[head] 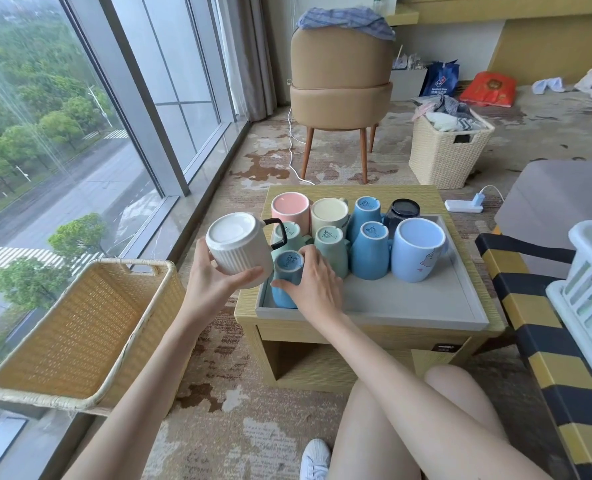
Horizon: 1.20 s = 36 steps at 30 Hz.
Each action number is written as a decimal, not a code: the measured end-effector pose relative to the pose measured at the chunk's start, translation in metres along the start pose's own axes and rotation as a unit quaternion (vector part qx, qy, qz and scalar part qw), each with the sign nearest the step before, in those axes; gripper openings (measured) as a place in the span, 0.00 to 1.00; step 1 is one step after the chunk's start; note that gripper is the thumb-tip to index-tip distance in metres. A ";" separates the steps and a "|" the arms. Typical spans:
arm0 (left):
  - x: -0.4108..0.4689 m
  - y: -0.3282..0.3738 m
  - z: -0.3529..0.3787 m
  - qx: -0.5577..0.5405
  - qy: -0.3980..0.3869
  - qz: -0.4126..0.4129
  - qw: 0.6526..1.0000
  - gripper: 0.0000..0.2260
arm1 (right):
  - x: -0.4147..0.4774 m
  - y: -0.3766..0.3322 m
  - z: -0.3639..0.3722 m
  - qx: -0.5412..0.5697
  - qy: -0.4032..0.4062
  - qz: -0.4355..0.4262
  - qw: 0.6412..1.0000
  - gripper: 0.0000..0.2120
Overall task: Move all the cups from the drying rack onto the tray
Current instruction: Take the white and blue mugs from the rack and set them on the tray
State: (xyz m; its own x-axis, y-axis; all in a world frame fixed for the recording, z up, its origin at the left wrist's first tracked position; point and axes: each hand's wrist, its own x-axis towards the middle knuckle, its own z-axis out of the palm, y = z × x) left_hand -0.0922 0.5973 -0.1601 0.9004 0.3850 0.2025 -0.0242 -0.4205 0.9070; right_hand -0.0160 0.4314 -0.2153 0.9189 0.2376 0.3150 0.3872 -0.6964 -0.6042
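White ribbed ceramic mug with a black handle point(240, 249) was held upside down in the left hand point(214, 275), just off the tray's left edge, above the floor gap; fingers wrapped under its body, thumb pressed on the near side. Glazed base faced up, handle pointed toward the tray.

Right hand point(313, 284) sat on the small blue mug point(286, 277) at the near-left corner of the grey rectangular tray point(408, 306); fingers curled round its side, thumb at its lower front. That mug was inverted and standing in the tray.

Tray held more inverted cups, packed close: pink mug point(290, 207), cream mug point(329, 213), two mint-green mugs point(332, 245), two tall blue mugs point(370, 249), dark navy cup point(402, 211), large pale-blue mug with a small drawing point(417, 249). Near-right part of the tray was bare.

Tray sat on a low pale-wood table point(322, 341). White plastic drying rack point(589, 289) was at far right on a yellow-and-black striped seat point(530, 306); its contents could not be seen. Woven yellow basket point(79, 330) on the windowsill side looked empty. Cream wicker hamper point(447, 150) further back held cloth.
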 end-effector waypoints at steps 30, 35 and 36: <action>-0.025 0.021 0.175 0.098 -0.090 0.070 0.989 0.40 | -0.016 0.077 -0.120 0.020 -0.031 0.042 0.998 0.43; -0.021 0.021 0.164 0.168 -0.128 0.082 0.974 0.44 | -0.014 0.078 -0.107 0.036 0.007 0.074 0.997 0.38; -0.017 0.021 0.160 0.204 -0.141 0.098 0.964 0.45 | -0.014 0.077 -0.105 0.045 0.018 0.081 0.996 0.38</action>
State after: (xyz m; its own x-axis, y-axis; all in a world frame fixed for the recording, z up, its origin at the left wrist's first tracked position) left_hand -0.0389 0.4503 -0.2032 0.9796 0.0504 0.1947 -0.0855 -0.7721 0.6297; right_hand -0.0068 0.3033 -0.1893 0.9673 0.1018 0.2325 0.2406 -0.6592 -0.7124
